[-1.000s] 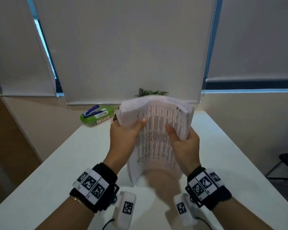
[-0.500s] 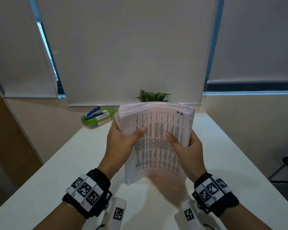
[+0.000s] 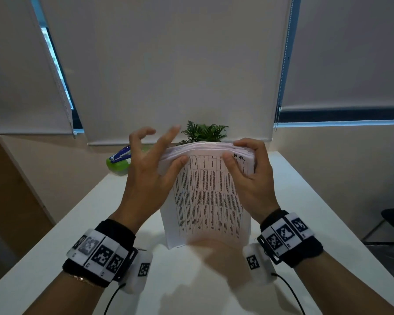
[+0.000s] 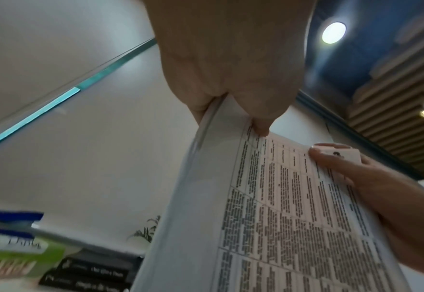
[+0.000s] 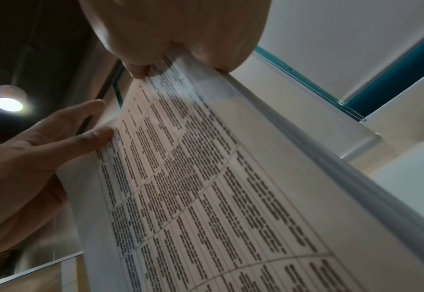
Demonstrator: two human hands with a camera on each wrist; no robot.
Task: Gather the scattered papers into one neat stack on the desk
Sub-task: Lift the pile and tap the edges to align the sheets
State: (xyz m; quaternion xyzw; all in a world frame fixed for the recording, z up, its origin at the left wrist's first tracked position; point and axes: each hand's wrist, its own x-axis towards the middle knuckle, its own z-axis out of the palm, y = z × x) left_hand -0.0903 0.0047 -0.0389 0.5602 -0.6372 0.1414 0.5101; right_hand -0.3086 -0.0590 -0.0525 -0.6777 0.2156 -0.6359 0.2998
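Above the desk, head view: papers stand on their lower edge, printed tables facing the camera. Right hand grips the top right corner, fingers curled over the edge, thumb on the front. Left hand has fingers spread, thumb on the front sheet. Left wrist view: left hand pinches the papers. Right wrist view: right hand clamps the papers; left hand touches their far edge.
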